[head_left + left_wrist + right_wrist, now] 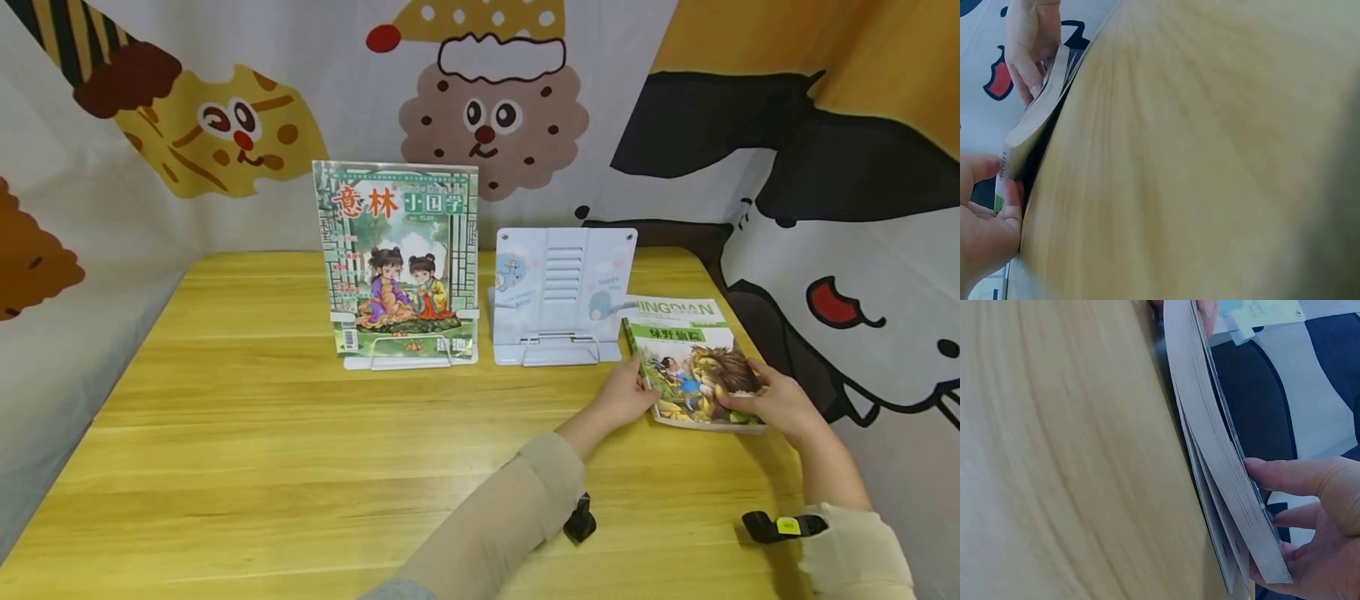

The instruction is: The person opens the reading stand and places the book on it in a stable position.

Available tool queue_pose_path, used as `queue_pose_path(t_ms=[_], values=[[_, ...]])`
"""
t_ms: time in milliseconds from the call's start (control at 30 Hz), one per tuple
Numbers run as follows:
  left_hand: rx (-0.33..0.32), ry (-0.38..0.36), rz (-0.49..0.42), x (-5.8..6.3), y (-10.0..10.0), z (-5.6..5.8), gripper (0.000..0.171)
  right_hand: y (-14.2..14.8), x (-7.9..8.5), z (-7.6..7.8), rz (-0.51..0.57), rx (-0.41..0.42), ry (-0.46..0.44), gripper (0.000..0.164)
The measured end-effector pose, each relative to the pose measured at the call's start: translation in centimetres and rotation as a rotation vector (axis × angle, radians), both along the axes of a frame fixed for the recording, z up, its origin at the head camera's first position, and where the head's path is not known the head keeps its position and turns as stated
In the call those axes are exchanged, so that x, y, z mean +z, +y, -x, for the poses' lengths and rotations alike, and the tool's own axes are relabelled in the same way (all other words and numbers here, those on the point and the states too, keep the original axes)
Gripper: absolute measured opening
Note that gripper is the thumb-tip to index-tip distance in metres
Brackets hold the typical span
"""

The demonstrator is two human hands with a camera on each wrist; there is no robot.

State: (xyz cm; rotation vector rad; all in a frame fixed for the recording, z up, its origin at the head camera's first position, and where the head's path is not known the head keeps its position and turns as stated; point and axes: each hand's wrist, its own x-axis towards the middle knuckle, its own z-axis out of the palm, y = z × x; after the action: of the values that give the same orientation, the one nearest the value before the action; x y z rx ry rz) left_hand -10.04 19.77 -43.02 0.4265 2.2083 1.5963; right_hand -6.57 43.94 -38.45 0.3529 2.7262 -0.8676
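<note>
A paperback book (693,367) with a lion on its green-and-white cover lies face up at the right of the table. My left hand (628,392) grips its spine side, thumb above and fingers beneath, as the left wrist view shows. On the opposite side my right hand (780,404) holds the book, its thumb lying on the cover and its other fingers at the edge. In the right wrist view the page block (1216,444) bows a little, and a few lower leaves fan apart near that hand.
Left of the book stands a white book stand (562,292) with a wire holder and no book on it. Farther left, a second stand (411,363) bears an upright illustrated magazine (405,258). A cartoon-print curtain (352,83) hangs behind the wooden table (300,467).
</note>
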Motion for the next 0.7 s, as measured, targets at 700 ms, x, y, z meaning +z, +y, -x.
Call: queue_pose_path(t_ms=[700], values=[[-0.102, 0.018, -0.033, 0.0, -0.7, -0.5, 0.074, 0.0, -1.5, -2.1, 0.1, -0.182, 0.048, 0.096]])
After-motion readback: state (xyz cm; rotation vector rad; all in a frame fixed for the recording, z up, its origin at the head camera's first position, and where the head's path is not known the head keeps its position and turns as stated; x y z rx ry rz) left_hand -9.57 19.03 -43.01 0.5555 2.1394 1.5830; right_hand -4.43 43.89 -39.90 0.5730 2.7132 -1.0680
